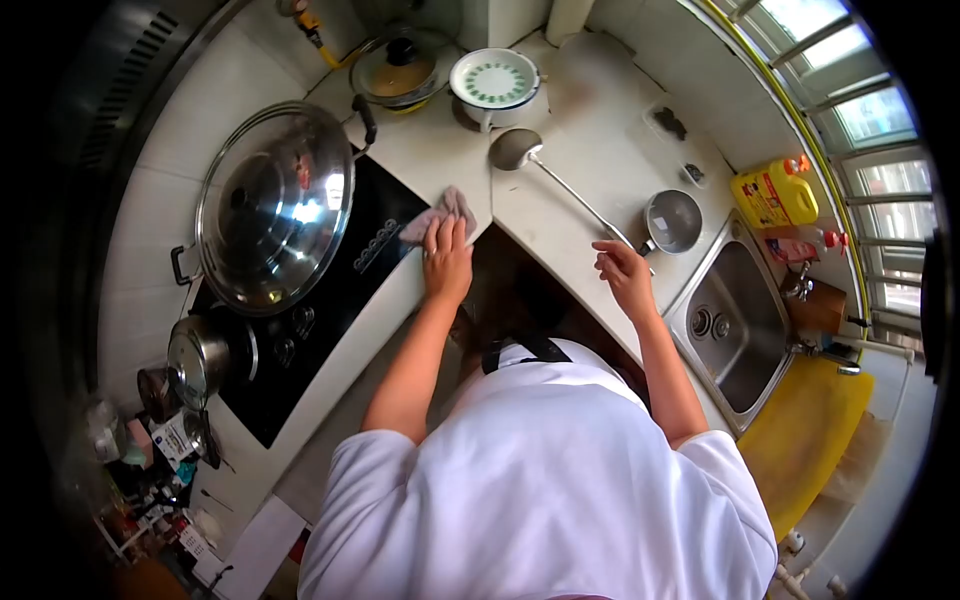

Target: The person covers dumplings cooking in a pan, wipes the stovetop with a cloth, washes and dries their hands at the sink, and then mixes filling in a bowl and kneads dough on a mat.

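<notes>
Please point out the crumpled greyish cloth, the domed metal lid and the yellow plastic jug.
Crumpled greyish cloth [454,202]: head view, upper fold.
Domed metal lid [275,212]: head view, shiny dome.
Yellow plastic jug [776,196]: head view, middle of its body.

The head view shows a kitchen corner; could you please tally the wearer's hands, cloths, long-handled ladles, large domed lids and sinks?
Hands: 2 (left hand, right hand)
Cloths: 1 (cloth under the left fingers)
Long-handled ladles: 1 (ladle)
Large domed lids: 1 (metal lid)
Sinks: 1 (metal sink)
Total: 6
</notes>
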The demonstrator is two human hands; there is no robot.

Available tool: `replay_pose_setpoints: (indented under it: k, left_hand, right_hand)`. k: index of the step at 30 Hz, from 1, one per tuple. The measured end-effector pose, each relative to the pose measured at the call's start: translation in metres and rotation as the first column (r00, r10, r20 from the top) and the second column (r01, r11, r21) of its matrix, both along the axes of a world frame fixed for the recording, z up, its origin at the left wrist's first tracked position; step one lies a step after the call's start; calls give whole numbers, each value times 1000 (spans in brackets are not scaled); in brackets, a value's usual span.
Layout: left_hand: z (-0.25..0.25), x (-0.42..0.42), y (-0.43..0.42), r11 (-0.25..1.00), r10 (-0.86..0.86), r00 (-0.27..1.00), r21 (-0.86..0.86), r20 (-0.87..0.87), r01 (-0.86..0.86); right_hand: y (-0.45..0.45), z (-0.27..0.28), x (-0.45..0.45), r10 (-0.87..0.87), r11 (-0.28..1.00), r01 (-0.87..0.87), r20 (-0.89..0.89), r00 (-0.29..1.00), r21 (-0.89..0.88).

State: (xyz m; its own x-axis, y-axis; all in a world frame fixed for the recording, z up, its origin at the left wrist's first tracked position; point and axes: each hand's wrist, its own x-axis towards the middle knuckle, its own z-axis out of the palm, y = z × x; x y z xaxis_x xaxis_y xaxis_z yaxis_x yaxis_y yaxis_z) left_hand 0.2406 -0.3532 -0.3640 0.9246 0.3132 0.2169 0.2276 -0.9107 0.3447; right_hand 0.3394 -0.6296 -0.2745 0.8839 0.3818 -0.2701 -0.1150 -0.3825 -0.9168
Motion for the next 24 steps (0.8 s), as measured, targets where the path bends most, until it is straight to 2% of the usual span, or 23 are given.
replay_pose_setpoints:
  k: [3,6,8,9,11,13,15,17,18,19,22,24]
  left_hand:
    - [-20,-30,3,999,-10,996,45,90,6]
    - [-12,-27,3,1000,25,997,-11,68,-24]
    - [6,-7,3,965,102,992,-250,71,-81]
    - [1,6,0,952,109,979,-301,172,-53]
    - [15,33,-13,967,-16,975,-246,221,72]
    - [3,52,-25,970,-147,963,-159,225,185]
    - [-2,56,-32,952,-250,948,-127,197,277]
    - [3,48,-34,968,-221,965,-89,144,235]
    - [5,43,-30,971,-220,975,-92,25,221]
    - [3,35,-27,982,-189,982,-27,-24,188]
    - [-7,-3,-11,985,-85,996,147,-29,88]
    - [-3,-34,-2,995,16,1000,100,3,-16]
  right_hand:
    - [-14,-6,1,-29,999,29,-11,1000,-30]
    - [-23,-14,-2,-77,996,78,25,997,-49]
    - [-25,-20,-3,-53,994,57,50,997,-92]
    - [-23,-24,-4,-42,995,46,49,998,-87]
    - [-14,-28,-8,-15,997,17,30,999,-80]
    - [-1,-22,-10,28,998,-27,4,1000,-61]
    - [14,-19,-11,183,975,-159,149,972,-157]
    - [28,-9,-12,268,952,-223,217,939,-211]
    - [32,-9,-11,285,950,-247,209,935,-189]
    - [34,-10,-9,298,949,-267,199,934,-168]
    - [40,-8,-5,368,926,-335,220,903,-172]
    - [43,-15,-2,401,912,-364,232,886,-188]
